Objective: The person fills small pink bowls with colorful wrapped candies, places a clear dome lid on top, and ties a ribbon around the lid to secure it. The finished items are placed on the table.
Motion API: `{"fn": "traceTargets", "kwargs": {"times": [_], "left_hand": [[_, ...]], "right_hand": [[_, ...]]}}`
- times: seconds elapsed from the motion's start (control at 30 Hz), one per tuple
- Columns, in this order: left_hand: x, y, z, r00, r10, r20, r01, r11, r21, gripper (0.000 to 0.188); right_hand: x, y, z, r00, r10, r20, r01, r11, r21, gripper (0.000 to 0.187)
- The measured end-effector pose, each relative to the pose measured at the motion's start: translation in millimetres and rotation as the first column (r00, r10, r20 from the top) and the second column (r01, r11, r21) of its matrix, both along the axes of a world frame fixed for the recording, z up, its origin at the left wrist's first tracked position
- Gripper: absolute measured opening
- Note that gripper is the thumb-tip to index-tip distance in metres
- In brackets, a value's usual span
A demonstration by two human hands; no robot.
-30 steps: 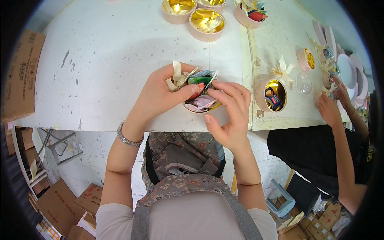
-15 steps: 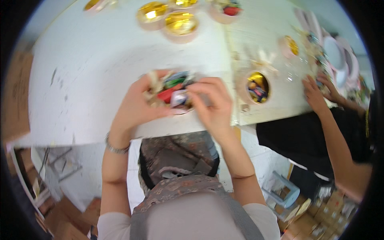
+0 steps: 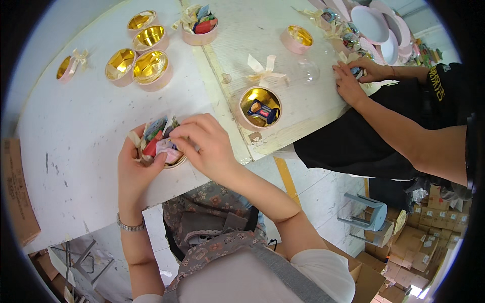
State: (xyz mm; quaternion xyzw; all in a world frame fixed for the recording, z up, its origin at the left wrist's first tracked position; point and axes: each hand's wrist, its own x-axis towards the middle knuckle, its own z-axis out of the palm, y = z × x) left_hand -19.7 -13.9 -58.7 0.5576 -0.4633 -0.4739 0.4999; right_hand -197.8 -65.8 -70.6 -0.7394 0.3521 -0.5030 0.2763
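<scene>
My left hand (image 3: 136, 169) curls round a small round gift box near the table's front edge, thumb on its near side. Wrapped candies fill the box: a red one (image 3: 152, 145), a pale pink-white one (image 3: 167, 150), and green and dark ones behind. Cream ribbon (image 3: 134, 139) shows beside the left fingers. My right hand (image 3: 204, 146) is closed at the box's right side, thumb and forefinger pinched at the edge of a candy wrapper. The fingers partly hide the spot. Most of the box wall is hidden by my left hand.
Several gold-lined pink boxes (image 3: 151, 77) stand farther back, with a candy-filled box (image 3: 200, 36) beyond. To the right is a gold-lined box (image 3: 243, 121) with candies and a cream bow. A co-worker's hands (image 3: 353, 83) handle something near a clear dome (image 3: 305, 70). A cardboard box (image 3: 20, 192) stands left.
My view has swung to the right, so the table and co-worker appear shifted left. Both hands stay at the candy-filled box, the right one still pinching at its right side.
</scene>
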Motion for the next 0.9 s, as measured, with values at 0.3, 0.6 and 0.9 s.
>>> {"fn": "traceTargets", "kwargs": {"times": [0.3, 0.6, 0.9], "left_hand": [[2.9, -4.8, 8.6, 0.994, -0.093, -0.054, 0.093, 0.996, 0.002, 0.061], [16.0, -1.9, -1.6, 0.940, -0.189, -0.284, 0.174, 0.982, -0.076, 0.053], [11.6, 2.3, 11.5, 0.931, -0.153, -0.331, 0.171, 0.985, 0.028, 0.049]], "right_hand": [[5.5, -2.1, -3.7, 0.995, -0.017, 0.098, -0.004, 0.977, 0.212, 0.014], [-11.4, 4.4, -4.0, 0.991, 0.123, 0.054, -0.125, 0.991, 0.047, 0.020], [-10.9, 9.5, -3.7, 0.993, 0.112, 0.026, -0.112, 0.994, 0.002, 0.023]]}}
